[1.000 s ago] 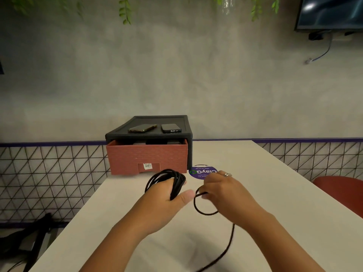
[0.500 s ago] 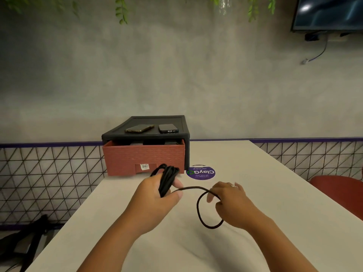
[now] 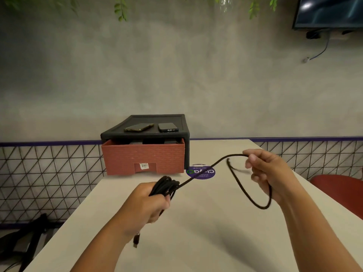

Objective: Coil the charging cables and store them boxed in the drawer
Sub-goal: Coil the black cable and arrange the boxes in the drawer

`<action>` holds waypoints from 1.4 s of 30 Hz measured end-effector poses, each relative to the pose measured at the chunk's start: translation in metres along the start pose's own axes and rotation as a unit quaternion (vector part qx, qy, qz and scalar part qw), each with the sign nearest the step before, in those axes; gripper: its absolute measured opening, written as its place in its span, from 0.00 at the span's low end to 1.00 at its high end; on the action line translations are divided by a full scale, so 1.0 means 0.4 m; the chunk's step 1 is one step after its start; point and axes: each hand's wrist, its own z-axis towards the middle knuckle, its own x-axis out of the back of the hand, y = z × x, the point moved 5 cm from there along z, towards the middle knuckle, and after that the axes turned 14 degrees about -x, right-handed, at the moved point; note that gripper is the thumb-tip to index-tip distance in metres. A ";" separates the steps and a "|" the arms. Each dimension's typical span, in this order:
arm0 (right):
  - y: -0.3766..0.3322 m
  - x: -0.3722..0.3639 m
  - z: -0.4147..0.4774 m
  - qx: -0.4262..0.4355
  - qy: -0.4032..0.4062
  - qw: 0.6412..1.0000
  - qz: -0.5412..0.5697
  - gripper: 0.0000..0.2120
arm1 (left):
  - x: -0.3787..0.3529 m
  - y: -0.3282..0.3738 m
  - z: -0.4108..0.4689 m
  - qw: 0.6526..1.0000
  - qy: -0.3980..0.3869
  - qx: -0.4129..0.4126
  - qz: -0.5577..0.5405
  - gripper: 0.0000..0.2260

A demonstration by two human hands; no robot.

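The left grip [image 3: 149, 205] is clenched round a bundle of finished turns [image 3: 167, 186] of the black charging cable [image 3: 206, 169], low over the table [image 3: 196, 242]. It looks to act as the anchor, so the turns stay stacked and cannot spring apart. One plug end [image 3: 136, 240] hangs out below this grip.

From the bundle a single strand runs up and to the right into the right grip [image 3: 269, 173], whose curled fingers hold it, raised higher and well apart from the left. Below and between the two grips the cable sags in one loose loop [image 3: 245, 195]. Holding the strand out like this probably draws off slack and sizes the next turn before it joins the bundle.

Beyond the left grip a reddish drawer [image 3: 143, 156] stands pulled partly out of its dark housing [image 3: 155, 119], likely left open to take the coil. Two phones [image 3: 139, 127] lie on the housing's top.

Much is unclear. Dark shapes [image 3: 149, 141] inside the drawer may be boxes, but I cannot tell. The cable's far end is blurred near the right grip's fingers, and that hand hides how the strand passes through it. How many turns the left grip holds cannot be counted.
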 end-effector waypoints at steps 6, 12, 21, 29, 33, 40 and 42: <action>0.022 -0.004 0.014 0.034 0.133 0.971 -0.197 0.09 | -0.049 0.017 0.010 0.892 -0.148 -0.030 -0.427 0.07; 0.014 -0.044 0.034 0.142 0.252 0.854 -0.433 0.23 | -0.066 0.082 0.031 0.827 -0.173 -0.080 -0.529 0.12; 0.047 -0.140 0.063 0.137 0.151 0.756 -0.623 0.15 | 0.008 0.126 0.124 0.841 -0.059 -0.135 -0.520 0.21; 0.164 -0.294 -0.049 0.124 -0.045 0.717 -0.685 0.13 | 0.027 0.140 0.205 0.884 0.097 -0.134 -0.438 0.23; 0.161 -0.336 -0.107 0.110 -0.116 0.767 -0.621 0.15 | -0.005 0.095 0.203 0.952 0.132 -0.094 -0.259 0.06; 0.114 -0.325 -0.118 -0.011 -0.239 0.842 -0.484 0.18 | -0.023 0.032 0.182 0.986 0.025 -0.070 0.152 0.04; 0.086 -0.308 -0.113 -0.054 -0.244 0.886 -0.391 0.17 | -0.029 0.024 0.183 0.981 -0.010 -0.057 0.184 0.06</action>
